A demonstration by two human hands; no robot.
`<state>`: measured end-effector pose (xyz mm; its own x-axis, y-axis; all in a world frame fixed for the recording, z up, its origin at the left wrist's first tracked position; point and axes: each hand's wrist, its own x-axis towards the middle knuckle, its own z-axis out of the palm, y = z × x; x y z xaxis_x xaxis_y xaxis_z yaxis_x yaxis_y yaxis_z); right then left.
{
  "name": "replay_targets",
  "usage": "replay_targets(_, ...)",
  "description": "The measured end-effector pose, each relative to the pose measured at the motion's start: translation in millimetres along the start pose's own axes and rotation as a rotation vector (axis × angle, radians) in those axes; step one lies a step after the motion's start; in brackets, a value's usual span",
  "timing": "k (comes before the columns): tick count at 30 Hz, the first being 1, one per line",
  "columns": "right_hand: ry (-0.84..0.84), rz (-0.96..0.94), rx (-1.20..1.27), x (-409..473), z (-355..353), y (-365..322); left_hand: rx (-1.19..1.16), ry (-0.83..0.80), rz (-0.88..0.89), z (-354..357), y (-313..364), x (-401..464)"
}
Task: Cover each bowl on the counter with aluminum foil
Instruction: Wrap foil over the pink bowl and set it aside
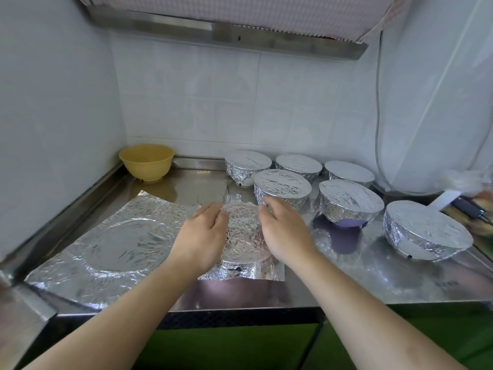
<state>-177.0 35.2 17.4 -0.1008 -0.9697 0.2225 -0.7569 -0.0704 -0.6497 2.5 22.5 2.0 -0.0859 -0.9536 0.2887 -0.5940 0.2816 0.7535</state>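
1. So, a bowl [241,239] at the front middle of the counter [373,276] is being wrapped right now; a foil sheet [240,272] is draped over it and both hands are set on its sides.
2. The left hand [202,233] and right hand [285,231] are cupped round the rim, fingers lightly curled and pressed on the foil; nothing looks pinched.
3. Next, the loose foil edges probably need to be folded down and crimped under the rim, evenly, so no tearing is caused.
4. The foil looks crinkled and shiny, with the bowl's round top showing through.
5. Six covered bowls [282,189] are parked at the back right.
6. A yellow bowl [146,162] in the back left corner is still bare, and a spare sheet [112,247] is laid flat just left of the hands.
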Motion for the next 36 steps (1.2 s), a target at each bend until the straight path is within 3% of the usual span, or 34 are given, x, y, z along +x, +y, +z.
replay_targets(5,-0.215,-0.160,-0.217,21.1,1.9,-13.9,0.124,-0.079,0.020,-4.4,4.8,4.9)
replay_targets(9,-0.205,-0.213,-0.375,32.2,14.8,-5.2,0.156,-0.046,0.079,-3.5,14.6,22.4)
replay_targets(12,-0.199,-0.261,-0.492,35.2,14.9,1.1,0.218,-0.126,0.137,4.0,22.0,31.5)
replay_targets(15,-0.178,-0.228,-0.456,30.0,14.5,-2.7,0.301,-0.125,0.173,6.2,14.4,36.7)
replay_targets(20,-0.148,-0.187,-0.407,33.2,13.7,-3.5,0.262,-0.126,0.064,4.9,14.8,40.5)
replay_targets(31,-0.112,-0.031,-0.195,26.9,9.4,-12.5,0.267,-0.098,0.043,2.6,19.7,35.3)
replay_targets(36,-0.154,0.003,-0.130,17.0,1.1,-20.8,0.182,-0.048,-0.086,1.1,18.5,34.2)
